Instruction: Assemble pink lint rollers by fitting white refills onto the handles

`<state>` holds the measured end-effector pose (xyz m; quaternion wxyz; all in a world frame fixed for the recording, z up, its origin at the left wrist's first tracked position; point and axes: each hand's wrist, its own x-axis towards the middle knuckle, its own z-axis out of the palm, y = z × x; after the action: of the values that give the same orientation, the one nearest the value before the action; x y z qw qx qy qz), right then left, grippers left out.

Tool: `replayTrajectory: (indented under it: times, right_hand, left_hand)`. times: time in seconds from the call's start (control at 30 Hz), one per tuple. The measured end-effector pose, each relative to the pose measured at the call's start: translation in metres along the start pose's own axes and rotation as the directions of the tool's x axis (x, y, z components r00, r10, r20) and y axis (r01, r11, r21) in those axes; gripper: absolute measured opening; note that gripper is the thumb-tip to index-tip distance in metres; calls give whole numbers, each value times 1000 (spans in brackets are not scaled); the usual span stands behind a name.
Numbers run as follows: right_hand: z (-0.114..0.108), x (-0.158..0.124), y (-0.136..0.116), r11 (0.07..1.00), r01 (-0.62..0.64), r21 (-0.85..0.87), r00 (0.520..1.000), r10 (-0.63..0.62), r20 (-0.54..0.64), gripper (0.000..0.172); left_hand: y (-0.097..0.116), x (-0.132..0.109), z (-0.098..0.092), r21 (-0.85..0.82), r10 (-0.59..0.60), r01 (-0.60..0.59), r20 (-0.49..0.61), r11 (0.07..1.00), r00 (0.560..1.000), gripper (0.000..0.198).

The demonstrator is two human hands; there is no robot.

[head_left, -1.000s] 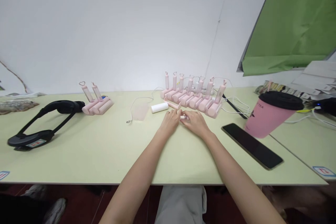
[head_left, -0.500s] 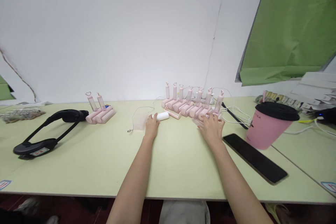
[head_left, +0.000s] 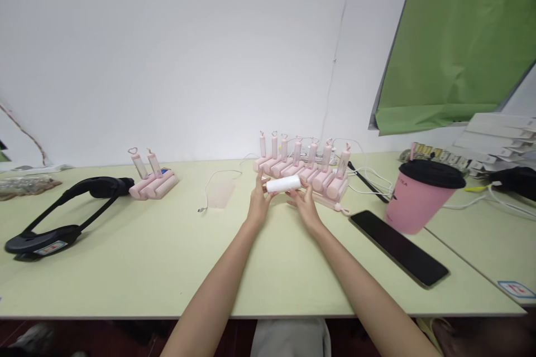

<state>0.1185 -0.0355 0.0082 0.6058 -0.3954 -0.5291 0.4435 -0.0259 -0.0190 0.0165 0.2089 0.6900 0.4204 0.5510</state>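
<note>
A white cylinder (head_left: 283,184) is held nearly level just above the table, in front of the row of pink pieces. The fingers of my left hand (head_left: 258,202) are closed on its left end. My right hand (head_left: 305,206) has its fingers bent round the lower right end. Something pink shows faintly under the cylinder, too hidden to make out. Beyond my hands stand several clear pink tubes (head_left: 312,154) with loop tops, beside pink cylindrical cases (head_left: 321,179). Right of my right hand lies another clear tube (head_left: 326,202) with a pink loop.
A pink sheet (head_left: 221,194) and a white USB cable (head_left: 205,192) lie to the left. Farther left are two more pink cases (head_left: 162,185) and a black headset (head_left: 62,228). On the right are a phone (head_left: 397,248), a pink cup (head_left: 412,206) and cables (head_left: 372,189).
My left hand has lifted the white cylinder and moved right. My right hand has come left to the cylinder, leaving a clear tube on the table. The pink frame between my hands no longer shows there.
</note>
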Motion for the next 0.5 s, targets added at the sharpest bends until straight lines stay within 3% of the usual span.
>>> replayTrajectory:
  times: [0.07, 0.17, 0.27, 0.4, 0.5]
  right_hand:
    - [1, 3, -1, 985, -67, 158, 997, 73, -36, 51]
    - [1, 6, 1, 926, -107, 363, 990, 133, -47, 42]
    - [-4, 11, 7, 866, -90, 492, 979, 169, -118, 38]
    - [-16, 19, 11, 815, -52, 577, 960, 199, -195, 30]
    - [-22, 25, 7, 732, -50, 679, 949, 246, -195, 25]
  left_hand:
    - [4, -1, 2, -11, 8, -9, -101, 1000, 995, 81]
    - [10, -2, 3, 90, 60, -45, -168, 995, 984, 58]
    - [20, -8, 5, 220, 186, -164, -81, 962, 979, 37]
    - [29, -6, 8, 304, 288, -316, 134, 899, 948, 43]
    - [9, 18, 8, 313, 243, -242, 36, 918, 969, 47]
